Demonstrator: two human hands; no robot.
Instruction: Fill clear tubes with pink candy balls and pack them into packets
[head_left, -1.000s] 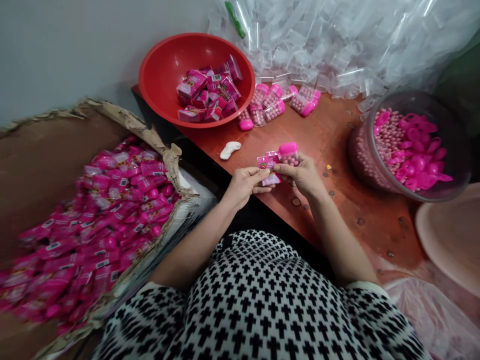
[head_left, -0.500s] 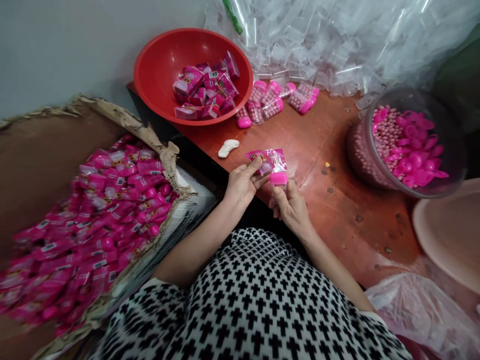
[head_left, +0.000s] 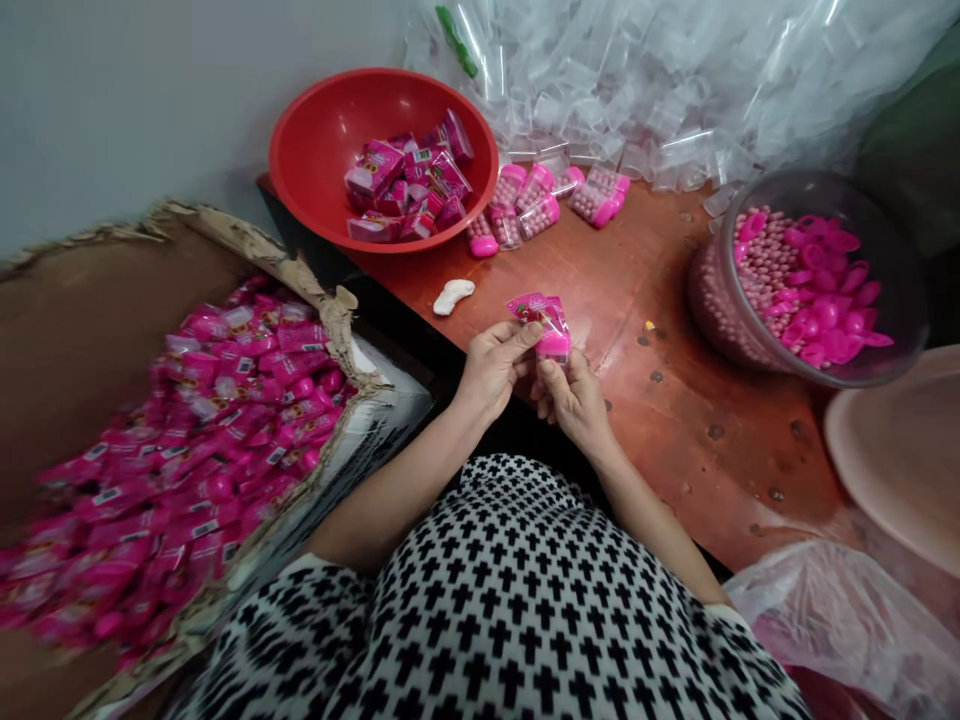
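Observation:
In front of my body, above the table's near edge, both hands meet at one small candy container [head_left: 553, 346] with a bright pink end. A shiny pink printed wrapper [head_left: 550, 312] lies around or over its far part; how far it covers the container I cannot tell. My left hand [head_left: 489, 372] is closed, thumb and fingers pinching the wrapper's left side. My right hand [head_left: 576, 402] is closed around the container's near end, thumb on top. On the table beyond are several pink-capped containers [head_left: 538, 214] filled with pink beads.
A red bowl [head_left: 300, 190] holds wrapped packs. At left, a torn cardboard box [head_left: 341, 330] is full of wrapped packs. Clear plastic containers [head_left: 637, 90] are heaped behind. At right stand a tub [head_left: 724, 340] of beads and pink pieces, a pale basin [head_left: 847, 440] and a plastic bag [head_left: 832, 600].
The wrapper and container, side by side before, now overlap, with the wrapper over the container's pink end. My left hand has moved right, closer to my right hand.

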